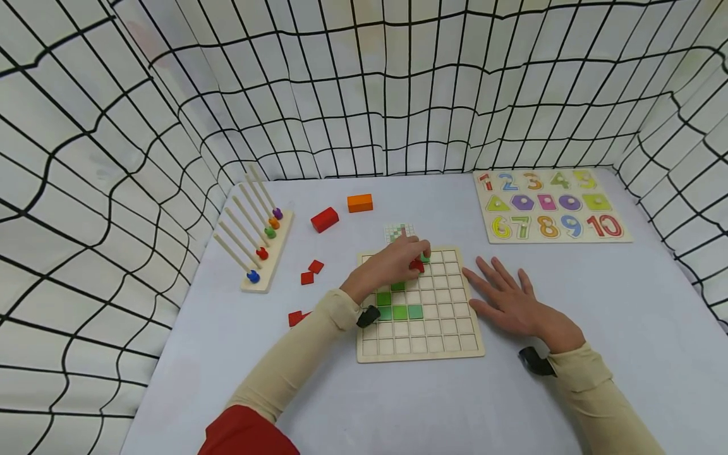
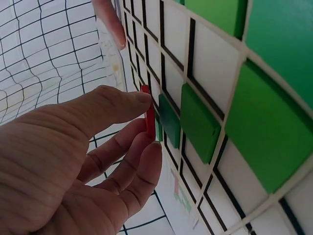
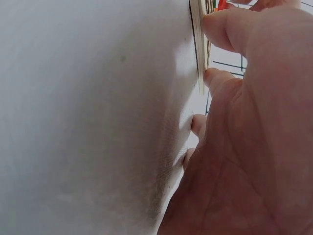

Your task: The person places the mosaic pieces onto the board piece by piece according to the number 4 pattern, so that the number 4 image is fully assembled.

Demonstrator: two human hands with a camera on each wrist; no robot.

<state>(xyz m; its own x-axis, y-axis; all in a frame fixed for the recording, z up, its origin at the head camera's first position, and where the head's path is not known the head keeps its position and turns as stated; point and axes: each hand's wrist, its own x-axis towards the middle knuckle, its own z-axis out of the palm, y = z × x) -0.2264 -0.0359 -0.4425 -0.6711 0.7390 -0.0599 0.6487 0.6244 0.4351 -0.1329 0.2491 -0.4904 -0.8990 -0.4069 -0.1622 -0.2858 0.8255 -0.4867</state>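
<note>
My left hand [image 1: 395,262] pinches a red square tile [image 2: 150,115] between thumb and fingers, just over the upper part of a wooden grid board [image 1: 421,361]. Several green tiles [image 1: 400,312] sit in the board's cells, and part of the grid is hidden under the hand. At the board's right edge lies my right hand [image 1: 509,303], fingers spread and straight; in the right wrist view its thumb and a finger touch the board's side [image 3: 199,54]. Above the board is a small pattern card [image 1: 392,232] with green and red squares, partly covered by the left hand.
Loose red tiles [image 1: 307,278] lie left of the board. Red [image 1: 325,219] and orange [image 1: 360,203] blocks stand behind it. A peg rack with coloured beads [image 1: 267,253] is at the left, a number puzzle [image 1: 552,207] at the back right. Black netting [image 1: 375,95] encloses the table.
</note>
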